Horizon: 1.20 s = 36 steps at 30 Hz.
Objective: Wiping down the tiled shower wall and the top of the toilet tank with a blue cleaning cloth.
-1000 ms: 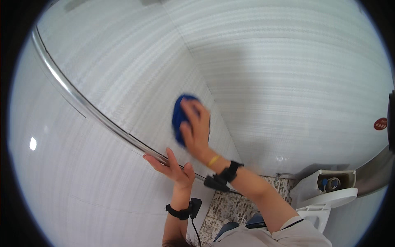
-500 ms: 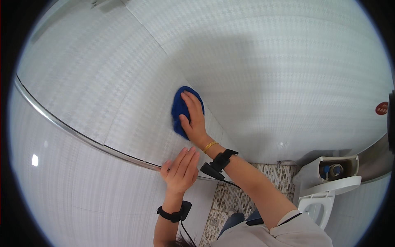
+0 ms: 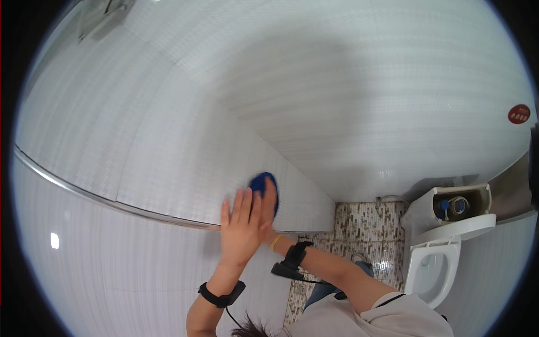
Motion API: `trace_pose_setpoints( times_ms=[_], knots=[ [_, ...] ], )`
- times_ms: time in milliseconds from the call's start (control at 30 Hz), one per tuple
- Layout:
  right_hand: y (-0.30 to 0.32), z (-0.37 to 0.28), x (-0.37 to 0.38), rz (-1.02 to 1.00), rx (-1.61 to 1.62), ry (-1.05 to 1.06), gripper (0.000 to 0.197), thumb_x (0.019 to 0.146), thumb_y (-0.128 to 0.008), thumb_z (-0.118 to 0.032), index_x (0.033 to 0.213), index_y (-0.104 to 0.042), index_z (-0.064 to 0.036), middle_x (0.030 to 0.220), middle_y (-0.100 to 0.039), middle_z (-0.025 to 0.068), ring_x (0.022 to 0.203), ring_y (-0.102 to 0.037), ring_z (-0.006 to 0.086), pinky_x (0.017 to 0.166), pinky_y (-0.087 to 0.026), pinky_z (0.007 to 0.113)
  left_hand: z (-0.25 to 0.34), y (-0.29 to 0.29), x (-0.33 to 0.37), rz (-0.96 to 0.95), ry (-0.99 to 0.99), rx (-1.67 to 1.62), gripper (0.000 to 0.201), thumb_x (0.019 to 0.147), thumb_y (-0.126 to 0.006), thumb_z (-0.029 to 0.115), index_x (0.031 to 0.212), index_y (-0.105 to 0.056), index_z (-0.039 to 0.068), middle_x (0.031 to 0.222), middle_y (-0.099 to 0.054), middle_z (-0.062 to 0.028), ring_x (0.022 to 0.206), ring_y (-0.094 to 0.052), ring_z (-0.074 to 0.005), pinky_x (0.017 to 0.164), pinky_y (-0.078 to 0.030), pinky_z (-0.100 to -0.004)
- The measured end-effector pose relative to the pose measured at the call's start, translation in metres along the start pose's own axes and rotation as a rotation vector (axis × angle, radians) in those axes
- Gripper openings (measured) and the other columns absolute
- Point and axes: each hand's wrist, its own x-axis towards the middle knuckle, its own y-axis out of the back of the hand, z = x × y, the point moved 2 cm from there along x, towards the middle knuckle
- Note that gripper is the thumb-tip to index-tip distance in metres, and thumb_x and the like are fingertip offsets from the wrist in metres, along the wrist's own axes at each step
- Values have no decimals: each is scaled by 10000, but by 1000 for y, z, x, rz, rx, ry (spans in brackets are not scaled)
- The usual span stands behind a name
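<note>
A blue cloth (image 3: pixel 260 182) lies pressed against the pale patterned tiled wall (image 3: pixel 185 151), low down near the metal trim. My right hand (image 3: pixel 270 199) is on it, fingers over the fabric, partly covered by my left hand. My left hand (image 3: pixel 238 233) is open, its fingers outstretched at the metal trim (image 3: pixel 135 209), overlapping my right hand in view. Whether the two hands touch cannot be made out. Each wrist wears a black strap with a small device; a yellow bracelet (image 3: pixel 275 242) circles my right wrist.
To the right stands a white toilet (image 3: pixel 415 264), its raised lid beside the uncovered cistern (image 3: pixel 418 219) with fittings inside. Mosaic tiles cover the floor (image 3: pixel 365 222). A round red sticker (image 3: pixel 519 114) is on the far wall, and a metal fixture (image 3: pixel 101 19) hangs upper left.
My right hand has moved the blue cloth down the wall toward the metal trim and my left hand. The whole view has shifted, and the hands now overlap.
</note>
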Motion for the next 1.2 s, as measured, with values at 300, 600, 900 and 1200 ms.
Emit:
trace_pose_setpoints(
  times_ms=[300, 600, 900, 1200],
  knots=[
    [19, 29, -1, -39, 127, -119, 408, 883, -399, -198, 1207, -368, 48, 1234, -399, 208, 1149, -375, 323, 969, -281, 381, 0, 5, 3, 17, -23, -9, 548, 698, -617, 211, 1192, -458, 39, 1301, -373, -113, 1253, -281, -263, 1018, -155, -472],
    [61, 58, -1, -103, 300, -204, 396, 878, -414, -189, 1208, -378, 28, 1226, -411, 197, 1145, -383, 314, 963, -292, 374, 30, -105, 19, -195, -76, -142, 540, 783, -541, 239, 1260, -363, 60, 1233, -433, -157, 1137, -427, -267, 983, -268, -432],
    [22, 13, 48, -284, 401, -52, 387, 873, -429, -181, 1208, -388, 7, 1218, -424, 186, 1141, -392, 305, 956, -303, 367, 28, -68, 36, 27, 29, -592, 670, 770, -564, 253, 1289, -239, -19, 1300, -278, -269, 1208, -274, -415, 975, -272, -462],
    [47, -243, 157, -66, -157, 1361, 447, 699, -609, -49, 1128, -481, -43, 1135, -472, 141, 1017, -445, 314, 875, -336, 407, 27, 28, 78, 701, 5, -739, 574, 913, -329, 351, 1315, -171, -27, 1363, -167, -237, 1266, -178, -369, 1016, -181, -431]
  ],
)
